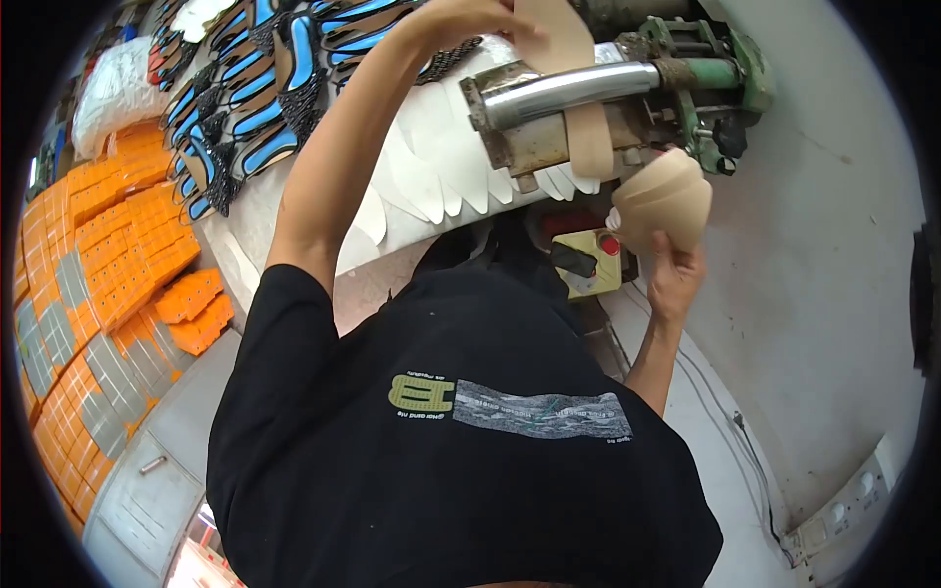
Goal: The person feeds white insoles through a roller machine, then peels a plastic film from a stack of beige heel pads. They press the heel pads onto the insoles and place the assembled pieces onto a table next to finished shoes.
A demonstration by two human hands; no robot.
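Note:
My right hand (676, 279) grips a small stack of beige insoles (667, 201) from below, with the thumb and fingers closed on their lower end. At the top edge, my left hand (495, 24) reaches across to a long beige insole (557, 37); its fingers are blurred and partly cut off, so their grip does not show. That insole runs through a roller machine (706, 73). Its other end hangs out below the shiny metal roller (578, 95). The held stack is just to the right of this hanging end.
Several white sole-shaped pieces (421, 181) lie along the table's near edge. Black sandals with blue footbeds (265, 118) cover its left part. Orange boxes (137, 245) are stacked at left. A yellow control box (595, 257) with a red button sits below the machine. Cables (750, 461) run along the right wall.

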